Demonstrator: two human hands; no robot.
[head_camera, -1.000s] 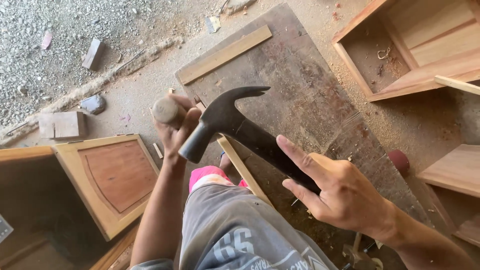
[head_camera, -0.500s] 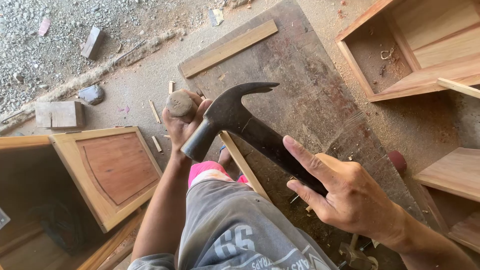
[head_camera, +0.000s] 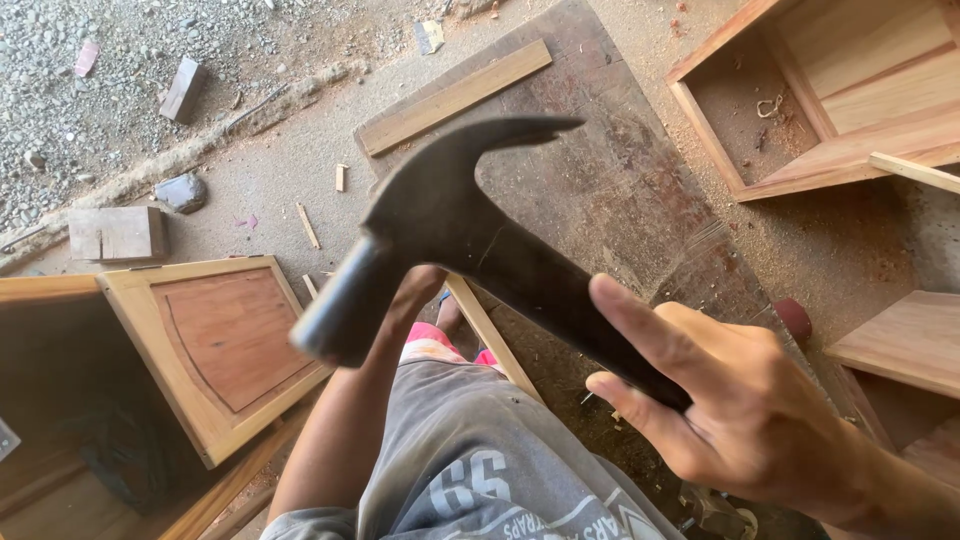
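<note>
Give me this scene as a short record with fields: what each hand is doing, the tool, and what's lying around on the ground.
right hand: right hand grips the handle of the claw hammer, index finger stretched out
left hand: hidden behind the hammer head; only the forearm shows
tool: dark claw hammer, raised close to the camera, claw pointing right
below: narrow wooden strip by the person's knee
left: panelled cabinet door
ground: dark board with a wooden slat on it; wood block; stone
right: open wooden cabinet box
</note>
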